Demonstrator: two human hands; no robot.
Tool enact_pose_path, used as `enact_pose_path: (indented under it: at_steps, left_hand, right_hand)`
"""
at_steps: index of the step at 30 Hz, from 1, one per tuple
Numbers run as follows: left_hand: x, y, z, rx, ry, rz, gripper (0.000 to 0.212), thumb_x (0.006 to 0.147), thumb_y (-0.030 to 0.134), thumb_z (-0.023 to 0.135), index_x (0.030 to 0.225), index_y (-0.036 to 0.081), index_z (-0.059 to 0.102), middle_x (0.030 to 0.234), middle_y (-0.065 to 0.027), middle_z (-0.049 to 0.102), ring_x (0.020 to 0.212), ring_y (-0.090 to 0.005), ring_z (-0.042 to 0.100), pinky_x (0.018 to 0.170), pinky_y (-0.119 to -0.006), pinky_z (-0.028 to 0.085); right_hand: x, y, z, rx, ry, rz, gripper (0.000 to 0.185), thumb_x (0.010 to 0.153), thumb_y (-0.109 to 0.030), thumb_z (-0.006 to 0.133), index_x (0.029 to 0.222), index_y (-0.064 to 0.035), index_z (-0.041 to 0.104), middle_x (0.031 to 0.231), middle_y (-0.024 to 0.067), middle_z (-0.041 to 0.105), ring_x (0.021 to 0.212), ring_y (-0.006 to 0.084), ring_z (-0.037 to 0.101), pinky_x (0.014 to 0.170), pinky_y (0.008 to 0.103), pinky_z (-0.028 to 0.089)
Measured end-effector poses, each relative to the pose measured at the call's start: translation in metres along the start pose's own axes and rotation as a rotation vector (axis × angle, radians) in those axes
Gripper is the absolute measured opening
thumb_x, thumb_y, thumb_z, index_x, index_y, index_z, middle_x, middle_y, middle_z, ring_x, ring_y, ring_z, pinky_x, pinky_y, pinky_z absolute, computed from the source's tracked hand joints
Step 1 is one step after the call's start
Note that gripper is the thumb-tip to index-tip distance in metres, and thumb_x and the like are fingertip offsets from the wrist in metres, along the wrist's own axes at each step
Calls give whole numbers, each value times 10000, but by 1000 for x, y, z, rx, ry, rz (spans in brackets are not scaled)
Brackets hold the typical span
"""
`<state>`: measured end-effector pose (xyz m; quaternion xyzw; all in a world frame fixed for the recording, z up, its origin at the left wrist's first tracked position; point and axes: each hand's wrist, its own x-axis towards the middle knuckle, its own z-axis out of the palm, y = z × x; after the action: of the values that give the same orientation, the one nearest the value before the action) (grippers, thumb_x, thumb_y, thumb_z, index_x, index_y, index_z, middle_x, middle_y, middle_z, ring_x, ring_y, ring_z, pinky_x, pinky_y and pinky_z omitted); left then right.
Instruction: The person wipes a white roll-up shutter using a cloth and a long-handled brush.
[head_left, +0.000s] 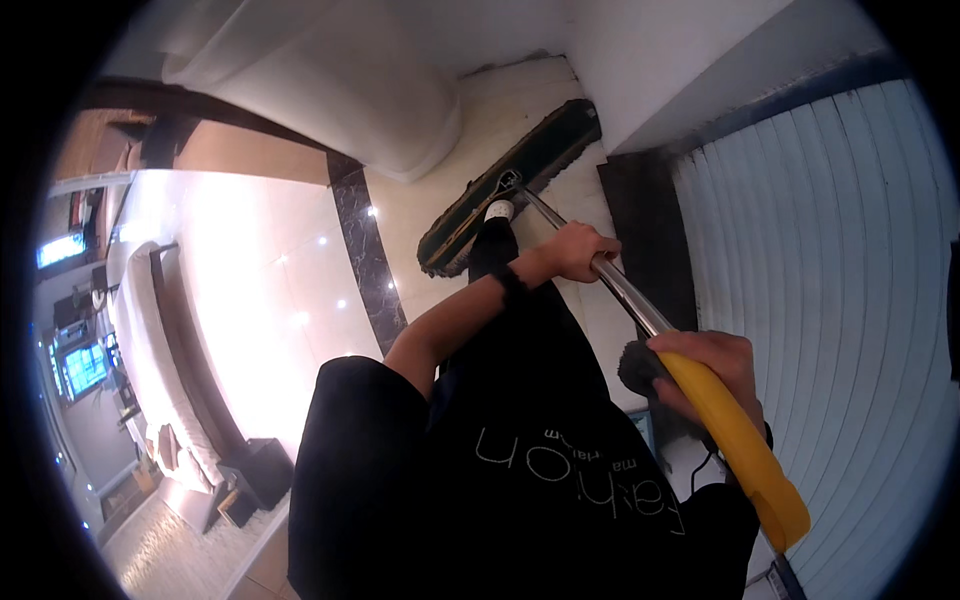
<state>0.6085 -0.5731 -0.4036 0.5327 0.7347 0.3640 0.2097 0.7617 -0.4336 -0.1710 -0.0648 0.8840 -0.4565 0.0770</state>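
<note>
A wide flat dust mop lies at a slant on the pale tiled floor, its dark green head (510, 184) edged with a dark fringe. From its wire joint a metal pole (634, 296) runs down to the right and ends in a yellow sleeve (739, 442). My left hand (581, 251) is closed round the metal pole at mid-length. Further up the handle, my right hand (709, 367) grips the top of the yellow sleeve, where it meets the metal. A foot in a white shoe or sock (499, 211) shows against the near edge of the mop head.
A pale rounded column or drape (375, 97) stands at the upper left, and a white wall (637, 67) at the upper right. Ribbed light-blue panelling (810, 300) fills the right. A dark marble strip (367, 247) crosses the floor. Long upholstered seating (161, 352) stands far left.
</note>
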Motion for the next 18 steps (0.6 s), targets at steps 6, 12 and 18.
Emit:
enact_pose_path:
  at_steps: [6,12,18]
  left_hand:
    - [-14,10,-3,-5,34,-26,140,589,136,580,716,132,521,580,-87,551,617,-326,572,541,-420,431]
    - [-20,18,-18,-3,122,-65,148,568,130,568,711,140,527,577,-77,552,599,-322,568,524,-419,431]
    - [-32,37,-53,9,218,-51,152,558,130,557,707,152,533,547,-77,536,565,-322,556,499,-420,427]
  right_hand:
    - [0,-12,4,-82,-6,-53,359,572,-131,664,925,-72,624,777,107,655,589,204,636,588,281,518]
    - [11,-32,-4,-103,-13,-95,359,566,-135,667,914,-66,620,753,95,650,562,193,620,559,279,513]
    - [31,-63,-25,-182,-85,-242,296,633,-161,662,905,-52,615,677,64,618,503,161,584,488,252,488]
